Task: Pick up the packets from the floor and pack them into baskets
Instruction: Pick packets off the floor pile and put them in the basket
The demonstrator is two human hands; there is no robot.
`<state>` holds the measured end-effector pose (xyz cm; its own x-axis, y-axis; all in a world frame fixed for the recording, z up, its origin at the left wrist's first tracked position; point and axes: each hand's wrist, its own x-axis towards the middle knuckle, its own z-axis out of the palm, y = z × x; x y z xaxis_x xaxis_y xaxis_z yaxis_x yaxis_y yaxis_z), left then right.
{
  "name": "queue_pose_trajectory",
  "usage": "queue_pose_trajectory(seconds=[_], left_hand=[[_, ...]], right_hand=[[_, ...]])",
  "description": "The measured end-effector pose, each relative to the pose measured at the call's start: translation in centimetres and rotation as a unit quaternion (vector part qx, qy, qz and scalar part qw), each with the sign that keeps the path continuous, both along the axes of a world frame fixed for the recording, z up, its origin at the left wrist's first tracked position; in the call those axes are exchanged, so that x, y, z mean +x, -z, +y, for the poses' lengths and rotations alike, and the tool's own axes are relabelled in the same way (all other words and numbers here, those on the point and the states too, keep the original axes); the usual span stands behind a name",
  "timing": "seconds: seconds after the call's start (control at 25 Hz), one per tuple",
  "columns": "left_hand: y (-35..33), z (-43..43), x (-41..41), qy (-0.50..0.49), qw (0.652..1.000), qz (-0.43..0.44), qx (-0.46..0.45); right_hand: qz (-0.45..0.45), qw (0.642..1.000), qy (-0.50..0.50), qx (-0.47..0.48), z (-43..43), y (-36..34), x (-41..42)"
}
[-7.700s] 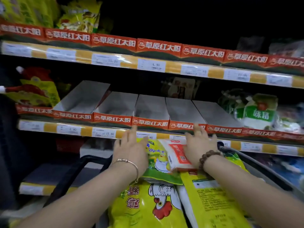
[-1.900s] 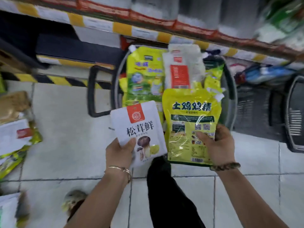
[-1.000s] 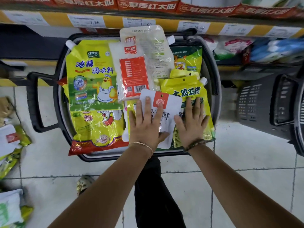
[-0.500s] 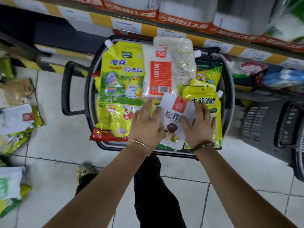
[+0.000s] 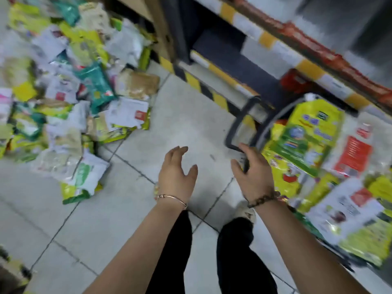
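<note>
Head view: the basket [image 5: 273, 122] stands against the shelf base, loaded with packets, a yellow-green pouch [image 5: 303, 141] uppermost. Both hands are released and grasp nothing. The left hand [image 5: 177, 175] hovers, fingers spread, over bare floor tile left of the basket. The right hand [image 5: 252, 172] overlaps the near corner of the basket handle [image 5: 232, 132]; blur hides whether they touch. The unpacked packets [image 5: 74, 92] lie heaped on the floor well left of the basket. The empty, spread hands are probably poised to reach that heap.

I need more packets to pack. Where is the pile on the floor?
Head view, upper left: the pile of packets lies on the floor against the striped shelf base, left of the left hand.
</note>
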<state>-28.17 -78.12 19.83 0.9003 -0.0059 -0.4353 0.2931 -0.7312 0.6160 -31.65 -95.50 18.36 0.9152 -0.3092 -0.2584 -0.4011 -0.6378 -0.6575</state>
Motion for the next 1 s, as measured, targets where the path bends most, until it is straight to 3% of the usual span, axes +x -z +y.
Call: queue_pose_trajectory(seconds=[0.32, 0.68, 1.0], left_hand=[[1.7, 18.1, 6.3, -0.145, 0.987, 0.071, 0.012], [8.1, 24.8, 15.8, -0.201, 0.968, 0.146, 0.028], [18.7, 28.3, 24.0, -0.192, 0.967, 0.168, 0.026]], right_hand=[[0.091, 0.989, -0.100, 0.063, 17.2, 0.7, 13.1], [0.188, 0.974, -0.109, 0.066, 24.1, 7.8, 26.3], [0.361, 0.925, -0.105, 0.062, 28.1, 21.4, 34.7]])
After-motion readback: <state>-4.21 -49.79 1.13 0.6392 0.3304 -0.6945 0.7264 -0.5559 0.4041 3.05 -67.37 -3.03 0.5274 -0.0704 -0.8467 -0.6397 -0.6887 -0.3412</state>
